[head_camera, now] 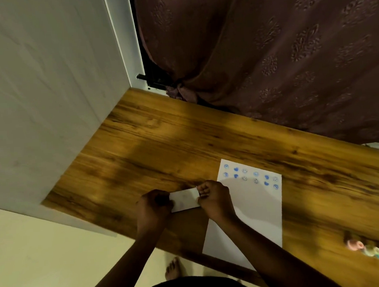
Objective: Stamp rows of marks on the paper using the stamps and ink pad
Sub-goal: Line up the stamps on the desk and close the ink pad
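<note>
Ink pad (184, 199), small white case, is clamped by your left hand (153, 205) and right hand (215, 201) beside the paper's (256, 210) left edge. Stamps (371, 250) sit near the tabletop's (161, 134) right end. Risk: the case popping open, smearing ink.

Plenty of bare worktop (161, 140) toward the far edge and left corner, nothing in the way there. Both hands hold a small white box (184, 199) just beside the paper (251, 206). Stamps (371, 250) are clustered near the right front edge, curtain (267, 48) crowds the back.
</note>
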{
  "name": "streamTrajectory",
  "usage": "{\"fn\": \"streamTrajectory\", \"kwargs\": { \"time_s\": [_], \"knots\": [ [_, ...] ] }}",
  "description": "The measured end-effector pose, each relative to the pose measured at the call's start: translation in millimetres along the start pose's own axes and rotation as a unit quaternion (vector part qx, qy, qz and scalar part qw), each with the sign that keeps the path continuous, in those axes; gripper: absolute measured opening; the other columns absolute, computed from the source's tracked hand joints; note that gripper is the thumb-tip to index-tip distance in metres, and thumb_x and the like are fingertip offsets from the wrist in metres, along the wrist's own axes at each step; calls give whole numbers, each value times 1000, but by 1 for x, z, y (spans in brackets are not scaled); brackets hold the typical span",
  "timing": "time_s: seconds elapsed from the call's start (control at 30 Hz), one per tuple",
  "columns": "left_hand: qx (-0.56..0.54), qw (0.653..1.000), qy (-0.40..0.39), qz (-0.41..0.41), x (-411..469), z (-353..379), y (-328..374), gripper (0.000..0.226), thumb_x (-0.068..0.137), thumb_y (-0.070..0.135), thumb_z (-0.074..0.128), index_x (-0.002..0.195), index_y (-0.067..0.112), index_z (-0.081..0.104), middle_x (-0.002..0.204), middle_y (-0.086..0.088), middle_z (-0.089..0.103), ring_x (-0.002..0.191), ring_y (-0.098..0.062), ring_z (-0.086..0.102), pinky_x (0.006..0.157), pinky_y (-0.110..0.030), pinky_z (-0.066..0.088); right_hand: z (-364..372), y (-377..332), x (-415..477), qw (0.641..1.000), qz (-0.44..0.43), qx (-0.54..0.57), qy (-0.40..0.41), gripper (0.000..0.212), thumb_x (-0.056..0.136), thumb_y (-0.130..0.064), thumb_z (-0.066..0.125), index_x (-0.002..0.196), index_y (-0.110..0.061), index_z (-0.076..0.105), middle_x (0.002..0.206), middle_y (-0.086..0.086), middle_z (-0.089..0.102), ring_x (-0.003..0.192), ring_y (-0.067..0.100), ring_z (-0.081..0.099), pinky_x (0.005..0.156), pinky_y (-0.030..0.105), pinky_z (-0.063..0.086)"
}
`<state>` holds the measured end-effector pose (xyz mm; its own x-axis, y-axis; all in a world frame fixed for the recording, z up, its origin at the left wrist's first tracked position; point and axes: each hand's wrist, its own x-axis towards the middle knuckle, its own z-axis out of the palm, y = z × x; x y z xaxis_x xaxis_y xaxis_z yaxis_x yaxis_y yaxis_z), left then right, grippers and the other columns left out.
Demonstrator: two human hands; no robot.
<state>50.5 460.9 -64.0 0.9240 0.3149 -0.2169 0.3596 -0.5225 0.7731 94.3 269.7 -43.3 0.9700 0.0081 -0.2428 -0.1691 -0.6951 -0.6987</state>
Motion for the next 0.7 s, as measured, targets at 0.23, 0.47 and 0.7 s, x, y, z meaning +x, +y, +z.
{"fn": "streamTrajectory", "kwargs": {
  "time_s": [0.23,0.47,0.7],
  "knots": [
    [-42,999,-30,14,2,11,8,17,83,21,83,98,25,76,96,6,76,85,-2,70,86,-34,60,-16,4,-8,998,34,33,34,22,83,-6,75,104,-15,75,106,1,77,98,16,73,86,22,54],
    [-123,989,-74,46,-9,43,75,27,84,6,81,110,4,73,109,-7,77,94,-17,75,86,-30,63,-79,29,-35,987,56,53,141,27,82,-12,80,108,-17,73,117,1,74,109,16,69,101,29,51],
    [-121,983,-114,77,-59,113,144,30,81,4,84,107,15,75,120,-4,75,108,-15,69,100,-32,53,-153,92,-83,966,116,108,206,32,81,-10,81,112,-14,74,115,0,75,102,13,71,92,29,58]
  ]
}}
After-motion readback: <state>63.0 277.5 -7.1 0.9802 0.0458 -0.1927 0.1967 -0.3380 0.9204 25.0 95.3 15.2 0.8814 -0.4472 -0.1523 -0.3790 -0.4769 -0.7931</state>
